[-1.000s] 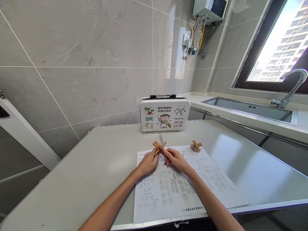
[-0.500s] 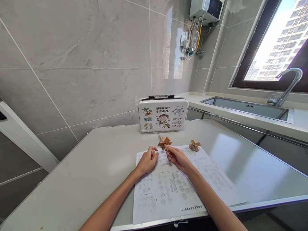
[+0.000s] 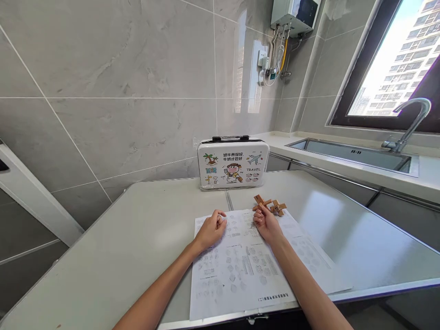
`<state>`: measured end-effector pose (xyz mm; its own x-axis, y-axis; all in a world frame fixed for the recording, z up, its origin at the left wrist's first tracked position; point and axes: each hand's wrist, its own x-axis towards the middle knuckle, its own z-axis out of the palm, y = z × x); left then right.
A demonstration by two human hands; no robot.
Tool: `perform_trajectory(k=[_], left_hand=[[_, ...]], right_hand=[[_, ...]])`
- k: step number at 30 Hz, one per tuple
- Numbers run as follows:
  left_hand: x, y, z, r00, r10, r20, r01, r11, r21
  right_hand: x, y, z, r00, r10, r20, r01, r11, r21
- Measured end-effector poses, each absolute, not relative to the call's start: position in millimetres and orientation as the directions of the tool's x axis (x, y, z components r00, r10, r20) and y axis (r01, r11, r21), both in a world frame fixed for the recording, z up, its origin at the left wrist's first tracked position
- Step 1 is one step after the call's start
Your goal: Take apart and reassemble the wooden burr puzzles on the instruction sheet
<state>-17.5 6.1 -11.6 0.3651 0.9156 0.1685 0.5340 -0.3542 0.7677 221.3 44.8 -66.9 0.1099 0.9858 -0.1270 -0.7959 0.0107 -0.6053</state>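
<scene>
Head view, right grip pinching wooden puzzle near paper edge, left grip closed, gap between

Bright daylight is admitted through the window at far right; the sky there is burnt to white. Pale streaks are mirrored in the glossy wall tiles; a broad glare is spread over the right side of the table. Purple fringing is seen at window and table edge. Outer areas are stretched by wide-angle distortion. Fine print on the sheet and marks on the held wooden piece are poorly resolved.
</scene>
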Motion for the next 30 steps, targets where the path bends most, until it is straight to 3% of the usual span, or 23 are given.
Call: perform_trajectory(k=[4, 10, 19, 24, 30], left_hand=[[-18.3, 6.0, -11.1, 0.368, 0.914, 0.17, 0.536, -0.358, 0.765], [-19.6, 8.1, -14.3, 0.369, 0.91, 0.188, 0.533, -0.373, 0.759], [-18.0, 7.7, -12.0, 0.365, 0.906, 0.216, 0.552, -0.397, 0.733], [-16.7, 6.6, -8.1, 0.372, 0.898, 0.235, 0.566, -0.42, 0.709], [-18.4, 8.1, -8.5, 0.361, 0.9, 0.244, 0.557, -0.418, 0.718]], right_hand=[[224.2, 45.0, -67.5, 0.078, 0.979, -0.186, -0.883, -0.019, -0.469], [222.9, 44.1, -62.7, 0.08, 0.979, -0.189, -0.885, -0.018, -0.465], [203.2, 31.0, -47.2, -0.004, 0.988, -0.157, -0.654, -0.122, -0.747], [195.2, 22.0, -38.9, 0.047, 0.995, -0.086, -0.444, -0.056, -0.894], [187.1, 18.4, -38.7, 0.113, 0.994, -0.005, -0.239, 0.023, -0.971]])
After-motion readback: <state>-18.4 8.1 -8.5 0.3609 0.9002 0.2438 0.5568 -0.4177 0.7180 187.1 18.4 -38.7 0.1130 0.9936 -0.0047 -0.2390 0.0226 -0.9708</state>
